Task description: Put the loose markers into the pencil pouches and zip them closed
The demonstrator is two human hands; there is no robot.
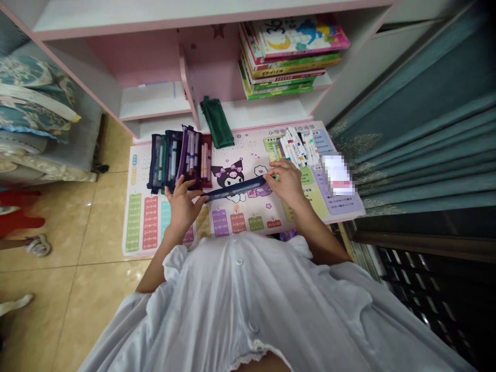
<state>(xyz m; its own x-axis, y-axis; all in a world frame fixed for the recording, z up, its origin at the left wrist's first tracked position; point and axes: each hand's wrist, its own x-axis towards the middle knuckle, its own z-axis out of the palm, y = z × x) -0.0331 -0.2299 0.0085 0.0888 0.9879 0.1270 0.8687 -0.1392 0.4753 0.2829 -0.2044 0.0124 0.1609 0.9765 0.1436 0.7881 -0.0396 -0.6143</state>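
Note:
A long dark blue pencil case [234, 189] lies across the middle of a printed desk mat [147, 219]. My left hand [183, 202] grips its left end with curled fingers. My right hand [284, 182] pinches its right end, and a green pen tip shows by the fingers. A row of several filled pencil cases [180, 160] stands just behind my left hand. A loose heap of markers [296, 146] lies behind my right hand.
A green pouch [217, 122] lies at the foot of the pink shelf unit [209, 67]. A stack of books [289, 54] fills the right shelf. Teal curtains [418, 129] hang at the right. Tiled floor and a cushion pile [34, 103] are at the left.

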